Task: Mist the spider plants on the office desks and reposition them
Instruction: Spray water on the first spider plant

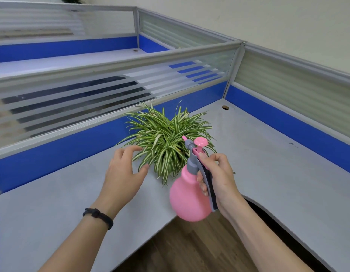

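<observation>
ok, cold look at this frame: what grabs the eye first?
The pink spray bottle, low and centre-right, gripped by its grey handle in the right hand with its nozzle aimed at the plant. Just behind it, the striped green-and-white spider plant sits mid-desk near the blue partition, and the open left hand hovers at its leaves on the left.

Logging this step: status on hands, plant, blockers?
Right hand shut on pink spray bottle, nozzle toward spider plant. Left hand open, fingertips at the leaves. Plant on grey desk by blue partition. Nothing in the way.
</observation>
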